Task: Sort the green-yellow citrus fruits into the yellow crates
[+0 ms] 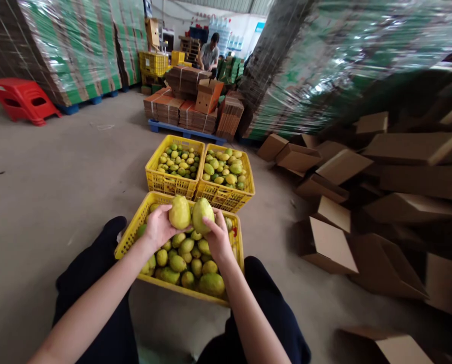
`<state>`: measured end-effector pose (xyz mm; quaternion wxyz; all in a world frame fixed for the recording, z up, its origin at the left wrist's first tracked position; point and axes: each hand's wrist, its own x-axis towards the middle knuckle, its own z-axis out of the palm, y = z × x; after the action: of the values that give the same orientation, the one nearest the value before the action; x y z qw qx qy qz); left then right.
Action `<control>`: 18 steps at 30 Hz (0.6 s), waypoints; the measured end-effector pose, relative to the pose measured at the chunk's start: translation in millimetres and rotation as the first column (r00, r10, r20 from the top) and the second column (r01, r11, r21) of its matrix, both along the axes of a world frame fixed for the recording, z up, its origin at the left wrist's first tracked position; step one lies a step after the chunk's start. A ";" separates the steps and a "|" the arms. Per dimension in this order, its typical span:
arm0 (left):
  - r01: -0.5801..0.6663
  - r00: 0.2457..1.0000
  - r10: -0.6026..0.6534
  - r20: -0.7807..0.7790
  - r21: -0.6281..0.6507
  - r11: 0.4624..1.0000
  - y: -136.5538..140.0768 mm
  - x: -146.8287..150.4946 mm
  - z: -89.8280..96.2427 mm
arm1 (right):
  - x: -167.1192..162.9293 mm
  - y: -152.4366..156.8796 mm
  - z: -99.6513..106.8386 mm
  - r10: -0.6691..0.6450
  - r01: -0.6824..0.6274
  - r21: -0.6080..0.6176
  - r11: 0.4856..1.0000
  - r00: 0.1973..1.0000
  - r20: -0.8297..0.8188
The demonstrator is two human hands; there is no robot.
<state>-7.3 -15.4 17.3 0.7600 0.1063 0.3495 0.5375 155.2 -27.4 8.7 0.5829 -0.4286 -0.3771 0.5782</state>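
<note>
My right hand [219,238] is partly hidden behind its fruit [201,215]; my forearms [99,297] leave the bottom edge. Cardboard boxes [431,182] are blurred and cut off at the right edge; what the distant person [209,54] handles seems too small to tell.

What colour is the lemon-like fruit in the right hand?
The lemon-like fruit in the right hand looks yellowish green, in the head view.

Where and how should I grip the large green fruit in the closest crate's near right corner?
Probably around its widest part, from above: the large green fruit is rounded with its top exposed, while the crate's near wall crowds one side.
</note>
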 end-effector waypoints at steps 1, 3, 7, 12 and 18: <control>0.008 1.000 -0.007 0.030 -0.031 0.999 0.8 0.6 1.2 | -2.4 0.6 -0.2 -0.007 0.005 -0.037 0.999 0.998 -0.060; 0.010 0.999 -0.007 0.040 -0.086 0.996 2.5 3.5 1.8 | -7.3 2.0 -1.6 -0.030 0.016 -0.098 0.995 0.989 -0.148; -0.008 1.000 0.004 -0.021 -0.170 0.985 4.9 9.3 -0.6 | -13.1 4.2 -3.6 0.013 -0.046 -0.155 0.987 0.978 -0.206; -0.005 0.998 0.017 0.060 -0.197 0.980 3.0 7.6 -4.0 | -4.5 7.1 3.3 0.037 -0.152 -0.263 0.953 0.917 -0.396; -0.059 0.994 0.074 0.077 -0.175 0.983 4.7 7.2 -9.9 | 4.0 11.2 1.4 -0.102 -0.028 -0.321 0.947 0.919 -0.380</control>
<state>-0.2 -10.7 7.4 0.7618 0.0061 0.3663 0.5343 159.2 -16.1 10.1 0.5802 -0.4001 -0.1458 0.6943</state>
